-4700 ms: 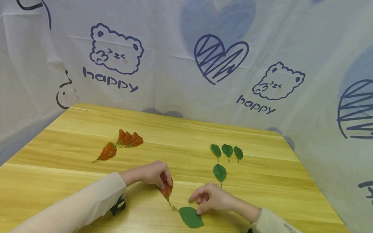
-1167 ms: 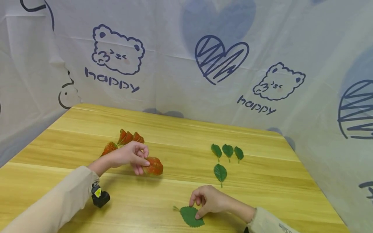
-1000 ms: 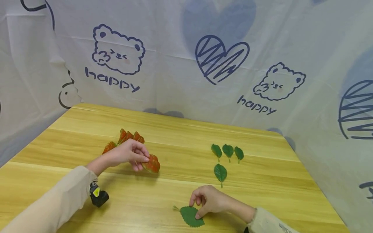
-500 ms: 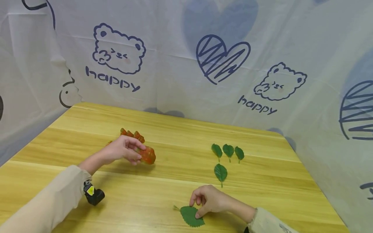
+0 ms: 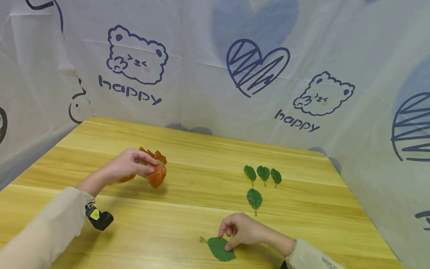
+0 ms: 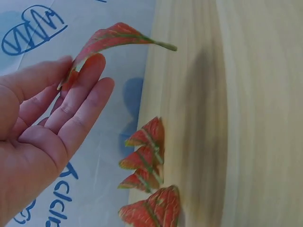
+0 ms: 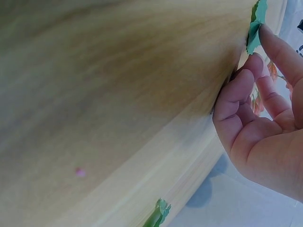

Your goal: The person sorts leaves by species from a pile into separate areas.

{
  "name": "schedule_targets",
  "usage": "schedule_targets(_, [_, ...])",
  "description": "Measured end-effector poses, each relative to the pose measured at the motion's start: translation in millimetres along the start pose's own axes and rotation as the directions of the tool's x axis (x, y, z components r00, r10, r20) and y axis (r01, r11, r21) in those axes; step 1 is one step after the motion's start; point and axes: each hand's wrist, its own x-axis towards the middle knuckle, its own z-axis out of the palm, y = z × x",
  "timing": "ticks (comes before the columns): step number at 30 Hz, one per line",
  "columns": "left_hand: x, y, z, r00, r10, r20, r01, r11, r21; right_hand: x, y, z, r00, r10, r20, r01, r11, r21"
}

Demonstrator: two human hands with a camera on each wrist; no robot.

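My left hand (image 5: 131, 164) pinches a red leaf (image 5: 157, 176) by one end between thumb and fingertips, above the table at the left. The left wrist view shows this leaf arched, its stem (image 6: 163, 45) pointing away from the hand and the other fingers (image 6: 87, 111) extended. Near the front, my right hand (image 5: 246, 228) holds a green serrated leaf (image 5: 219, 250) at its edge, with the thumb on its upper face and the remaining fingers curled. That leaf's stem points left. In the right wrist view the thumb (image 7: 279, 47) meets the green leaf (image 7: 255, 30).
Behind the left hand, three overlapping red leaves (image 5: 161, 157) and a single red leaf (image 5: 125, 178) lie partly covered. At right, three small green leaves (image 5: 263, 173) form a row above a larger one (image 5: 254, 198). A printed cloth (image 5: 198, 82) borders the wooden table (image 5: 188, 228).
My left hand has lifted the red leaf away from the green leaf's stem and carried it back and left toward the other red leaves. The right hand stays put on the green leaf.
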Motion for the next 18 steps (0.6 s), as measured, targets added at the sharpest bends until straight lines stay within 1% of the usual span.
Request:
schedule_targets(3, [-1.5, 0.3, -5.4, 1.000, -0.019, -0.001, 0.019, 1.000, 0.025, 0.2, 0.5, -0.2, 1.000, -0.002, -0.001, 0.002, 1.000, 0.002])
schedule_targets(6, [-2.5, 0.5, -10.6, 1.000, -0.026, -0.002, 0.026, 0.994, 0.105, 0.3, 1.0, -0.5, 1.000, -0.008, -0.001, 0.008, 1.000, 0.003])
schedule_targets(8, [-2.0, 0.4, -13.3, 0.999, -0.032, -0.003, 0.032, 0.984, 0.177, 0.2, 1.2, -0.7, 1.000, -0.010, 0.001, 0.010, 1.000, 0.005])
schedule_targets(11, [-0.4, -0.6, -15.6, 0.998, -0.055, -0.005, 0.054, 0.959, 0.278, -0.1, 1.3, -1.1, 1.000, -0.009, 0.005, 0.009, 1.000, 0.005])
schedule_targets(15, [1.6, -2.9, -16.9, 0.996, -0.085, -0.007, 0.082, 0.935, 0.345, -0.5, 0.7, -2.1, 1.000, -0.003, 0.012, 0.003, 1.000, -0.007])
schedule_targets(18, [2.7, -4.2, -17.2, 0.996, -0.086, -0.013, 0.084, 0.918, 0.387, -0.9, -0.9, -3.1, 1.000, 0.001, 0.023, -0.001, 1.000, -0.020])
